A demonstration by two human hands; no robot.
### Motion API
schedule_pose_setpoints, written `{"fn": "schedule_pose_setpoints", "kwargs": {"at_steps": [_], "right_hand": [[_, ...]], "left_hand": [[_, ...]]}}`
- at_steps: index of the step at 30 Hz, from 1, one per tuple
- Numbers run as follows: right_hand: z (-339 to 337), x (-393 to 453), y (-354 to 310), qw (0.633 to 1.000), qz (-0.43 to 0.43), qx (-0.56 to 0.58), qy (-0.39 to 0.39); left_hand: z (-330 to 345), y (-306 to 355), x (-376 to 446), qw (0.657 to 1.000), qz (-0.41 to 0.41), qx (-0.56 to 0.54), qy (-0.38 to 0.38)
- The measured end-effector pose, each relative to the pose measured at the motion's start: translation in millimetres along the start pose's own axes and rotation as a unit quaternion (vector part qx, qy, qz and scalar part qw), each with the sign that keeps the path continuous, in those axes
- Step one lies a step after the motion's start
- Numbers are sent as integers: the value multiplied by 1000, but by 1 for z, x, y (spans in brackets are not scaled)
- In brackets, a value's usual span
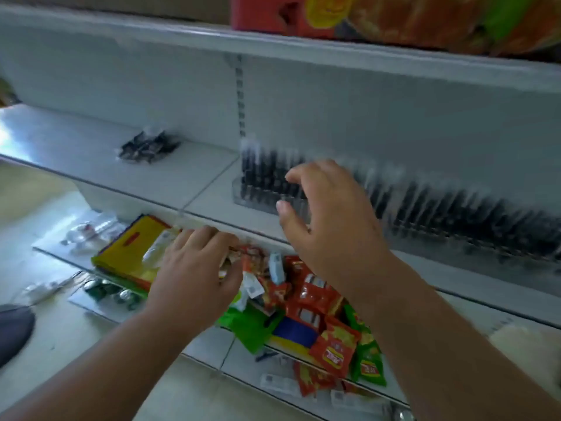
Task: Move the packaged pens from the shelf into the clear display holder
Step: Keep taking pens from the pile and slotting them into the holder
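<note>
A small pile of packaged pens (pixel 147 146) in clear wrap lies on the white shelf (pixel 76 141), left of centre. The clear display holder (pixel 258 199) stands to its right on the same shelf, filled with upright dark pens that run on toward the right edge. My right hand (pixel 328 220) hovers in front of the holder with thumb and fingers spread and nothing in it. My left hand (pixel 197 268) is lower, fingers bent, at the shelf's front edge above the snack packets; whether it touches the edge is blurred.
The lower shelf holds red and green snack packets (pixel 318 302), a yellow package (pixel 130 253) and clear wrapped items (pixel 91 232). A red and orange carton (pixel 379 16) sits on the top shelf. A slotted upright (pixel 240 95) runs down the back panel.
</note>
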State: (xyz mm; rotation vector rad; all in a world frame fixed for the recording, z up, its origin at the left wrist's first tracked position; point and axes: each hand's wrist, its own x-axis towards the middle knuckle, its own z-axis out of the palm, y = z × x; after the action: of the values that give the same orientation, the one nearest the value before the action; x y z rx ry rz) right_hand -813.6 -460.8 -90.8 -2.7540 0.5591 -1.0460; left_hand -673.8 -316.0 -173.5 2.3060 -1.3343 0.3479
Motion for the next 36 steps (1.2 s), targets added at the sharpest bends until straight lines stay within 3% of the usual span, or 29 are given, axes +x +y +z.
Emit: {"fn": "schedule_pose_setpoints", "kwargs": {"at_steps": [6,12,30,36], "right_hand": [[106,69,-139,996,-35,16,-78],[152,129,-211,994,-30,10,-107],[298,274,-194,991,40,14,-126],[334,294,-193,989,113,-23,-97]], "left_hand": [[-61,-173,-35,994,-68,79,-15],[-104,-259,-27,993,-91,72,0],[-51,-396,147,993,-91,-18,-69],[-22,-446,216,992,-45,-68,-95]]}}
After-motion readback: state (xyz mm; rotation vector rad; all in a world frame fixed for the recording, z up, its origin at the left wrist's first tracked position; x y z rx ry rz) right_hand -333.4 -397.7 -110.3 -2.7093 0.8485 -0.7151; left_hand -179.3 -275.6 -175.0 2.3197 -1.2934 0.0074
